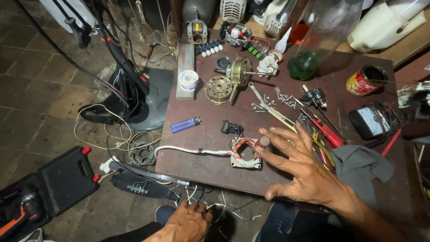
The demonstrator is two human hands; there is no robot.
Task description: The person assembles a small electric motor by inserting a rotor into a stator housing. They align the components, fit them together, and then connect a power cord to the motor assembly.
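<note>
Stator core, a small winding block with red and white tape, lies near the front edge of the dark workbench, with a white cable trailing left from it toward the bench's left edge. Right hand hovers just beside and over it, palm down, all 5 fingers spread wide apart; the fingertips reach the stator's right side, though whether they actually touch it I cannot tell. It grips nothing. Left hand hangs below the front edge of the bench, fingers curled loosely together around thin white wires; how firmly it holds them is unclear.

Just behind the stator sits a small black switch, and farther left a blue lighter. To the right, red-handled pliers and a grey rag crowd the hand's outer side. Loose screws and a flat wrench lie mid-bench, with a brass-coloured motor behind them.

Bare bench surface shows between the lighter and the stator and along the front edge. On the floor left of the bench stands a black tool case.
</note>
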